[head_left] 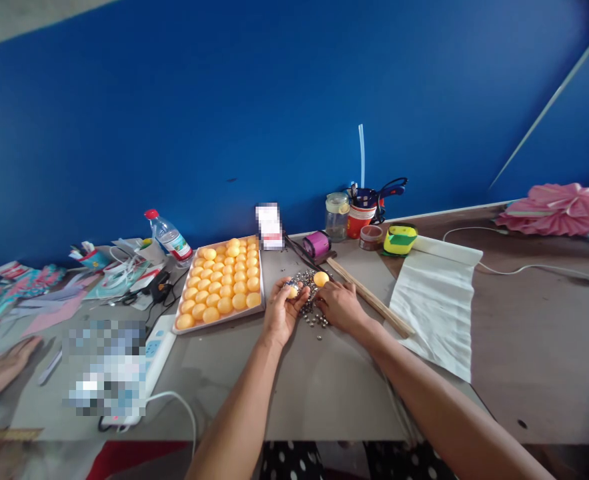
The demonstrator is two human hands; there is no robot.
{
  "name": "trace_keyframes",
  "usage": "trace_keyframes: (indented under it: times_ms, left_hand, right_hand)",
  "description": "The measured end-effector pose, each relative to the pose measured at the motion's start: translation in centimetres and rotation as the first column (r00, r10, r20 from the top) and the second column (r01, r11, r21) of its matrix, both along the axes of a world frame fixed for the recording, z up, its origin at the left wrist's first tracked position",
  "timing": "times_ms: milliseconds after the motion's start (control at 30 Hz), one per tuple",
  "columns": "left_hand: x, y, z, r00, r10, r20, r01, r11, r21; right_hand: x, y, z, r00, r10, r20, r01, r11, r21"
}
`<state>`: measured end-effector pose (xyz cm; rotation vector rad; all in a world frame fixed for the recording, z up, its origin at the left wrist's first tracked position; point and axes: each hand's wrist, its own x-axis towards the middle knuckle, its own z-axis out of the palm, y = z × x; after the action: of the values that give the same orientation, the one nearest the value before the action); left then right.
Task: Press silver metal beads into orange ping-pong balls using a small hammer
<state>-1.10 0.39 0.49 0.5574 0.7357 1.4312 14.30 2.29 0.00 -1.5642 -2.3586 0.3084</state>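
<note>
My left hand (280, 308) is closed around an orange ball (293, 292) that has small shiny pieces on its surface. Beneath and between my hands lies a heap of small silvery beads (316, 320), some strewn toward me. My right hand (340, 305) reaches into the heap with its fingers bent downward and together; whatever the fingertips pinch is hidden. A second orange ball (321, 279) rests at the heap, just beyond my right fingers. Left of my hands stands a shallow white tray (219, 323) filled with rows of similar orange balls, a few stacked on top.
A wooden stick (374, 300) and a white cloth roll (437, 300) lie to the right. Behind are a purple cylinder (317, 245), a jar (337, 217) and a yellow-green object (400, 240). At left are a bottle (170, 237), a power strip (159, 347) and another person's hand (11, 363).
</note>
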Motion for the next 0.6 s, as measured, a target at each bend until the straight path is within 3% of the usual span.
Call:
trace_keyframes:
  times_ms: [200, 333, 400, 467, 533, 600]
  left_hand:
    - [0.2, -0.1, 0.3, 1.000, 0.002, -0.013, -0.002, 1.000, -0.013]
    - [0.2, -0.1, 0.6, 1.000, 0.011, -0.018, -0.011, 1.000, -0.019]
    - [0.2, -0.1, 0.7, 1.000, 0.007, -0.022, -0.007, 1.000, -0.018]
    - [0.1, -0.2, 0.6, 1.000, -0.001, -0.026, 0.001, 1.000, -0.013]
    - [0.1, -0.2, 0.4, 1.000, -0.011, -0.026, 0.011, 1.000, -0.004]
    - [0.0, -0.2, 0.2, 1.000, -0.017, -0.023, 0.017, 1.000, 0.003]
  right_hand:
    - [-0.3, 0.6, -0.8, 0.999, -0.029, -0.027, 0.031, 0.998, 0.055]
    - [0.0, 0.8, -1.0, 0.956, -0.030, -0.293, 0.074, 0.987, 0.142]
    - [0.1, 0.8, -0.8, 0.868, -0.064, -0.493, 0.127, 0.987, 0.096]
    - [0.2, 0.6, -0.4, 0.747, -0.159, -0.646, 0.142, 0.987, -0.078]
    - [0.0, 0.3, 0.1, 0.611, -0.274, -0.743, 0.091, 0.956, -0.278]
    - [-0.2, 0.1, 0.6, 0.436, -0.339, -0.834, -0.016, 0.923, -0.384]
